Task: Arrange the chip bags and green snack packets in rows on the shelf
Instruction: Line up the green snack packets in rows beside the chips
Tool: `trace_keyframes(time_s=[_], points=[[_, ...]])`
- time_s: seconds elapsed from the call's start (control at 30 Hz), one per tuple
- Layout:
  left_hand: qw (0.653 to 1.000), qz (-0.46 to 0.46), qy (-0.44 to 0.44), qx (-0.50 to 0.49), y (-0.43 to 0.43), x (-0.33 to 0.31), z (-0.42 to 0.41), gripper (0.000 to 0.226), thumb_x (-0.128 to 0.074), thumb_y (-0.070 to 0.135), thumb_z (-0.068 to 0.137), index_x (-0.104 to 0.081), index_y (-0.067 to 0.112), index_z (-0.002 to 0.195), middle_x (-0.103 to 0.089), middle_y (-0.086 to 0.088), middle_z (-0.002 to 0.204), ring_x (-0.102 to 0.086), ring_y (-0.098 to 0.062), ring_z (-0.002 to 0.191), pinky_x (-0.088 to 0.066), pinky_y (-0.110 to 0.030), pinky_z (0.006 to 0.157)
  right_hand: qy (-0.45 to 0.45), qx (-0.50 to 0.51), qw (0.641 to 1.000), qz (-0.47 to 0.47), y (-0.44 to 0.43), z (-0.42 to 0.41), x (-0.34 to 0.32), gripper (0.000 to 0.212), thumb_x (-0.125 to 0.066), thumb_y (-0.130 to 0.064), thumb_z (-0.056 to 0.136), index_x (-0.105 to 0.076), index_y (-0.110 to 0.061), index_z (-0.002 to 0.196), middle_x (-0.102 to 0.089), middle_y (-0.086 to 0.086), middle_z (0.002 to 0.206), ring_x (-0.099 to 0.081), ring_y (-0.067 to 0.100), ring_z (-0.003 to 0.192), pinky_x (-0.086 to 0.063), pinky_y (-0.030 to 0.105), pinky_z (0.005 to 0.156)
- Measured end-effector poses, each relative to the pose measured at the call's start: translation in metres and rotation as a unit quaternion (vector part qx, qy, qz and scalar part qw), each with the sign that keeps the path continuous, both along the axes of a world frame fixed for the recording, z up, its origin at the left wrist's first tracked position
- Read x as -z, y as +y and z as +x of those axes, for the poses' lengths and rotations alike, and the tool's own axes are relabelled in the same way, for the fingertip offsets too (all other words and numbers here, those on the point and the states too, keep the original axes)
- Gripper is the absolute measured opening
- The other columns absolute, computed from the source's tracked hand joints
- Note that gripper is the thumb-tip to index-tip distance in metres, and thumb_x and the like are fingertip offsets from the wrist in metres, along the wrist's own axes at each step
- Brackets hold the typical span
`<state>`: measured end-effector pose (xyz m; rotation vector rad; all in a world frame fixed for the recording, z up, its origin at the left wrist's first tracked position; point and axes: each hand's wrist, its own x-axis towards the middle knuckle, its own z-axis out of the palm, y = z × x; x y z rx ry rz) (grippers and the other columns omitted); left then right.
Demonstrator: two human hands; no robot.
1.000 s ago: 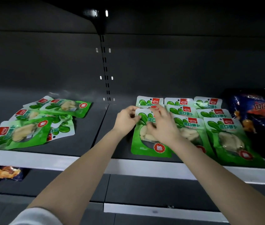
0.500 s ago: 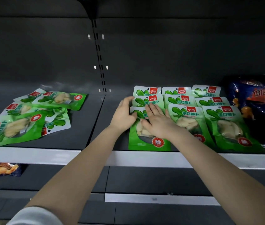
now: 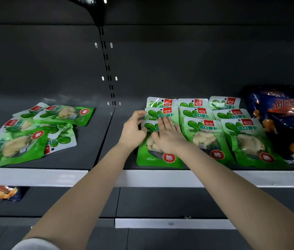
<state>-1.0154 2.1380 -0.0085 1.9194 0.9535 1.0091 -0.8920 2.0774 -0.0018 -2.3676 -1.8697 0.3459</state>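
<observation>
1. At centre frame, my right hand (image 3: 169, 138) lies flat on the front packet (image 3: 158, 156) of the leftmost column, fingers (image 3: 166, 123) straight and spread, their tips reaching onto the packet behind it.
2. My left hand (image 3: 133, 130) sits just left of that column, fingers curled at the packets' left edge; I cannot tell whether they pinch a packet or only touch it.
3. The green packets (image 3: 202, 134) lie right of centre in three columns of three, each overlapping the one behind, red logos toward the back wall.
4. At the left of the frame, a loose pile (image 3: 16, 147) of the same green packets lies at mixed angles, well apart from the ordered block.
5. Dark blue chip bags (image 3: 285, 112) fill the right edge of the frame, just beside the rightmost green column.
6. All of these lie on the dark shelf (image 3: 34, 175) with its pale front strip across mid-frame.
7. A slotted upright (image 3: 109, 69) runs up the back wall above centre.
8. At lower left, another bag (image 3: 3, 193) lies on the shelf below.
</observation>
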Motion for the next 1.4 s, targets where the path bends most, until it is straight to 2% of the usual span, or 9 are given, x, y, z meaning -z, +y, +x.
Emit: trace_keyframes(time_s=[0.17, 0.37, 0.43, 0.6, 0.87, 0.97, 1.13, 1.27, 1.4], points=[[1.000, -0.006, 0.011, -0.020, -0.002, -0.002, 0.000, 0.046, -0.047, -0.011, 0.083, -0.048, 0.009, 0.125, -0.053, 0.009, 0.114, -0.049, -0.005, 0.110, -0.035, -0.006, 0.088, 0.013, 0.008, 1.000, 0.015, 0.001, -0.002, 0.000, 0.064, -0.017, -0.038, 0.099, 0.005, -0.011, 0.153, 0.011, 0.008, 0.160, 0.011, 0.021, 0.147, 0.003, 0.043, 0.119], [0.998, -0.033, 0.027, -0.047, -0.003, -0.010, -0.001, 0.047, -0.043, -0.006, 0.087, -0.042, 0.009, 0.131, -0.051, -0.004, 0.134, -0.055, -0.016, 0.104, -0.035, -0.009, 0.080, -0.052, -0.003, 0.998, 0.044, 0.002, -0.007, -0.012, 0.059, -0.024, -0.035, 0.100, -0.010, -0.012, 0.153, 0.002, 0.006, 0.161, 0.004, 0.020, 0.148, 0.009, 0.051, 0.115], [0.997, -0.034, 0.025, -0.063, 0.000, -0.011, -0.005, 0.046, -0.041, -0.007, 0.087, -0.042, 0.007, 0.131, -0.050, -0.007, 0.135, -0.054, -0.020, 0.114, -0.034, -0.010, 0.085, -0.052, -0.012, 0.997, 0.061, 0.006, -0.018, -0.018, 0.056, -0.027, -0.031, 0.101, -0.014, -0.014, 0.152, -0.001, 0.004, 0.161, 0.002, 0.019, 0.148, 0.009, 0.051, 0.116], [0.992, 0.001, 0.052, -0.119, 0.015, -0.013, -0.044, 0.047, -0.040, -0.009, 0.083, -0.046, 0.003, 0.128, -0.053, -0.012, 0.133, -0.047, -0.024, 0.126, -0.032, -0.020, 0.100, -0.026, -0.057, 0.993, 0.101, 0.022, -0.057, -0.021, 0.058, -0.029, -0.029, 0.099, -0.011, -0.016, 0.153, -0.004, 0.003, 0.161, 0.001, 0.020, 0.148, 0.005, 0.054, 0.116], [0.957, 0.089, 0.152, -0.232, 0.023, -0.023, -0.165, 0.047, -0.046, -0.008, 0.077, -0.051, 0.005, 0.121, -0.062, -0.015, 0.117, -0.050, -0.034, 0.113, -0.035, -0.044, 0.103, 0.025, -0.152, 0.982, 0.109, 0.066, -0.145, -0.017, 0.058, -0.025, -0.035, 0.102, -0.002, -0.021, 0.153, 0.004, 0.000, 0.161, 0.004, 0.019, 0.147, 0.005, 0.054, 0.116], [0.940, 0.062, 0.180, -0.283, 0.021, -0.022, -0.214, 0.047, -0.047, -0.004, 0.079, -0.049, 0.011, 0.123, -0.063, -0.013, 0.115, -0.052, -0.033, 0.111, -0.040, -0.043, 0.098, 0.023, -0.203, 0.972, 0.117, 0.077, -0.180, -0.013, 0.058, -0.025, -0.035, 0.102, -0.001, -0.020, 0.153, 0.006, -0.002, 0.161, 0.003, 0.018, 0.147, 0.004, 0.056, 0.115], [0.917, 0.023, 0.209, -0.338, 0.018, -0.015, -0.274, 0.051, -0.044, -0.004, 0.080, -0.045, 0.013, 0.128, -0.056, -0.011, 0.128, -0.046, -0.033, 0.120, -0.038, -0.045, 0.102, 0.028, -0.260, 0.959, 0.113, 0.097, -0.228, -0.013, 0.058, -0.026, -0.036, 0.102, -0.005, -0.021, 0.153, 0.007, -0.001, 0.161, 0.005, 0.018, 0.147, 0.005, 0.056, 0.114], [0.896, 0.002, 0.269, -0.354, 0.016, -0.002, -0.298, 0.047, -0.044, 0.003, 0.082, -0.044, 0.013, 0.128, -0.054, -0.012, 0.129, -0.045, -0.030, 0.121, -0.041, -0.036, 0.091, 0.012, -0.297, 0.949, 0.108, 0.111, -0.260, -0.014, 0.058, -0.026, -0.039, 0.102, -0.007, -0.021, 0.153, 0.007, 0.000, 0.161, 0.002, 0.021, 0.148, 0.005, 0.057, 0.114], [0.881, 0.039, 0.298, -0.365, 0.020, 0.004, -0.300, 0.047, -0.043, 0.009, 0.085, -0.041, 0.009, 0.132, -0.052, -0.011, 0.132, -0.043, -0.026, 0.125, -0.031, -0.031, 0.100, -0.012, -0.328, 0.939, 0.099, 0.129, -0.280, -0.014, 0.061, -0.029, -0.045, 0.100, -0.007, -0.025, 0.153, 0.008, -0.004, 0.161, 0.006, 0.020, 0.147, 0.004, 0.055, 0.115]])
